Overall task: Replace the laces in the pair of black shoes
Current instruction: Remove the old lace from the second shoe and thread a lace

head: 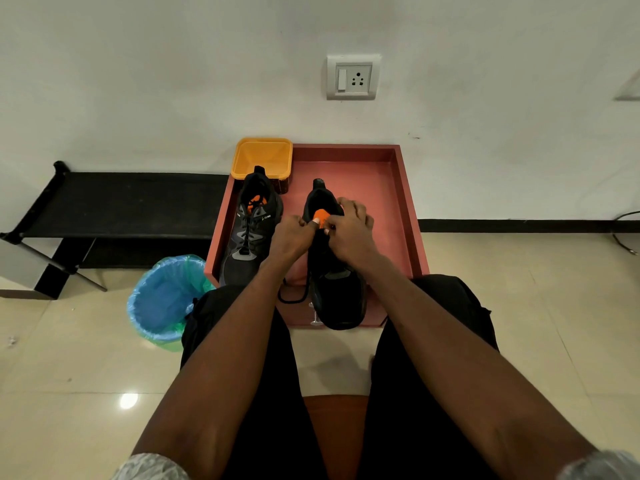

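Note:
Two black shoes with orange insoles stand on a red tray [384,188]. The left shoe [251,230] is laced with a black lace. Both my hands are over the right shoe [337,296], near its tongue and top eyelets. My left hand [292,235] has its fingers curled and pinches something small at the shoe's left side, apparently the lace. My right hand [349,230] grips the shoe's upper right edge with curled fingers. A loose black lace [294,296] trails from the right shoe onto the tray near its toe.
An orange plastic tub [262,157] stands at the tray's back left corner. A bin lined with a blue-green bag [162,303] sits on the floor left of my knee. A black low bench [114,202] runs along the wall at left. A small metal object [315,317] lies by the right shoe's toe.

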{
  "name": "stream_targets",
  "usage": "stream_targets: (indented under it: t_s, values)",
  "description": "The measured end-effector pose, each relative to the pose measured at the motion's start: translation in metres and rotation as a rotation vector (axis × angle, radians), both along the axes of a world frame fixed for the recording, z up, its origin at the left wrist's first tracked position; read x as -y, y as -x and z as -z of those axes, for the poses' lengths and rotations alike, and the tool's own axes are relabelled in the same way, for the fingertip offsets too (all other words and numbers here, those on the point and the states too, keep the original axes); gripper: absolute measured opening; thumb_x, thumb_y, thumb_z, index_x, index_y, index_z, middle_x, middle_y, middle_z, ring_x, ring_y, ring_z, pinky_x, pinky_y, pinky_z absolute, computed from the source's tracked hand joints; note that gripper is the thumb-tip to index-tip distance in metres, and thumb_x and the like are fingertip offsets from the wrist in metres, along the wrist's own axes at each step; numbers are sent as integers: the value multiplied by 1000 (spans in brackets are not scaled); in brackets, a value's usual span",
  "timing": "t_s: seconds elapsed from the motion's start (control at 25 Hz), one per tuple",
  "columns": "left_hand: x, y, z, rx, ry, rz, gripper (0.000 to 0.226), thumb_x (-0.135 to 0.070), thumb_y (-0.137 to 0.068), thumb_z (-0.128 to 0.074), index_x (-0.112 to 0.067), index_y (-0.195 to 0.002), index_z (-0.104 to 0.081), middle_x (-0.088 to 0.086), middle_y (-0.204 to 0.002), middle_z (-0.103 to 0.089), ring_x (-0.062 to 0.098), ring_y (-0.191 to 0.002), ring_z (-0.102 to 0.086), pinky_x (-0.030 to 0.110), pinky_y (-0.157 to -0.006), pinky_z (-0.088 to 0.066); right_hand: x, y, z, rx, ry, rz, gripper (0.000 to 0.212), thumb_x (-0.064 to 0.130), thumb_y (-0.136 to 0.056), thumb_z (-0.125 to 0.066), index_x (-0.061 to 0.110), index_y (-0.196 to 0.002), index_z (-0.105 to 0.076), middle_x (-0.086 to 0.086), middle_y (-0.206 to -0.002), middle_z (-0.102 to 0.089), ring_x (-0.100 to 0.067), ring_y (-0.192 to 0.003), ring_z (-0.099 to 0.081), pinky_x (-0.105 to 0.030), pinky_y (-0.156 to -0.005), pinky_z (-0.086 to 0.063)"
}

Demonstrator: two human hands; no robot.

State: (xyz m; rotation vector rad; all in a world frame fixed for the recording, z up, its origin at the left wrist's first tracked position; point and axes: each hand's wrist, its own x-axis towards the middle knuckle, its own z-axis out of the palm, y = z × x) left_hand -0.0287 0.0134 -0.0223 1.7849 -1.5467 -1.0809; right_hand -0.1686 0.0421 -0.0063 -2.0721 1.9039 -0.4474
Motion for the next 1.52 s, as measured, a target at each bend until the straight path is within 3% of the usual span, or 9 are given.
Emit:
stream_targets:
  t_s: [0.12,0.24,0.36,0.68,0.84,1.0,1.12,1.24,1.52]
  values:
    - [0,-1,-1,31,4,5,43,-45,-90,-61,-18,-64,-41,7,-67,-53,35,-72,-64,38,-62,-46,5,3,-4,152,157,175,18,10,-93,-51,5,-99,-67,-12,-145,-42,-29,-136,-31,-46,-110,-27]
    - [0,-1,-1,53,7,7,41,-43,-92,-61,-17,-65,-44,8,-69,-57,32,-70,-62,46,-71,-54,17,25,-21,439,277,705,21,11,-97,-49,3,-111,-63,-12,-131,-52,-25,-121,-46,-45,-104,-42]
    - [-1,-1,-2,63,14,6,39,-43,-93,-59,-17,-67,-45,8,-71,-58,23,-67,-56,40,-65,-50,18,47,-31,505,66,1005,37,12,-93,-56,7,-130,-54,-14,-141,-44,-29,-129,-41,-42,-107,-41]
    - [-5,4,-7,51,16,2,40,-42,-93,-58,-18,-66,-41,2,-66,-49,19,-62,-48,35,-59,-39,3,5,-1,108,-18,37,32,11,-89,-59,23,-117,-71,-8,-160,-24,-33,-147,-12,-55,-115,-17]
    - [-5,3,-7,66,6,5,39,-42,-94,-58,-18,-68,-43,3,-68,-52,19,-64,-51,34,-60,-41,8,-1,0,274,107,204,21,14,-94,-53,6,-104,-68,-11,-145,-44,-28,-136,-32,-48,-110,-29]
    - [-8,5,-9,78,24,8,39,-43,-95,-57,-17,-70,-43,3,-69,-52,17,-62,-49,31,-57,-39,14,22,-17,307,-13,683,45,13,-90,-58,5,-133,-47,-19,-152,-32,-32,-140,-29,-48,-117,-29]
    - [-16,11,-12,141,77,-11,43,-51,-91,-60,-19,-69,-42,0,-67,-49,17,-59,-45,32,-57,-37,7,23,-13,330,-79,526,36,22,-88,-62,8,-119,-51,-16,-127,-52,-30,-116,-53,-42,-94,-49]
    - [-24,14,-19,198,104,-15,43,-48,-89,-65,-21,-66,-39,-2,-66,-49,14,-56,-45,30,-53,-33,4,9,-2,378,-150,384,28,37,-88,-63,11,-88,-52,-2,-81,-56,-19,-68,-54,-30,-54,-38]
    - [-18,7,-19,144,70,112,24,-9,-90,-56,-13,-71,-42,9,-70,-48,21,-63,-43,29,-53,-31,8,11,-1,262,-134,285,27,22,-85,-60,10,-64,-48,-4,-61,-50,-21,-55,-49,-30,-48,-35]
